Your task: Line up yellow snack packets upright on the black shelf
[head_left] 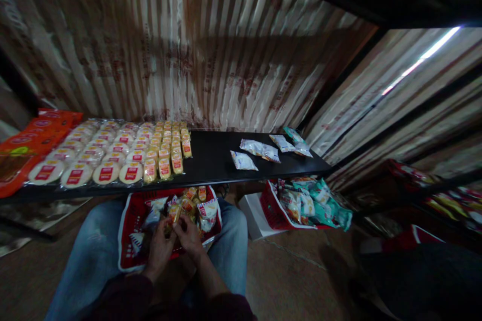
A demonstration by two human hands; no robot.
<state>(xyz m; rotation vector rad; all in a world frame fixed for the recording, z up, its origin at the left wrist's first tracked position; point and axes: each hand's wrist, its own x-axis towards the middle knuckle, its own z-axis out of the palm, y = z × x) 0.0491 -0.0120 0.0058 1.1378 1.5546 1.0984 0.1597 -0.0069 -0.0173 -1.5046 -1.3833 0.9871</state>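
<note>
A black shelf (211,153) is in front of the left hand (161,243) and right hand (189,236), with small yellow cakes (164,167) straight ahead and round white cakes (74,175) off to their left. Both hands are close together, fingers bent and nearly closed, pinching one little wrapped cake (174,213) at their fingertips, just above the red basket (132,212) under them.
</note>
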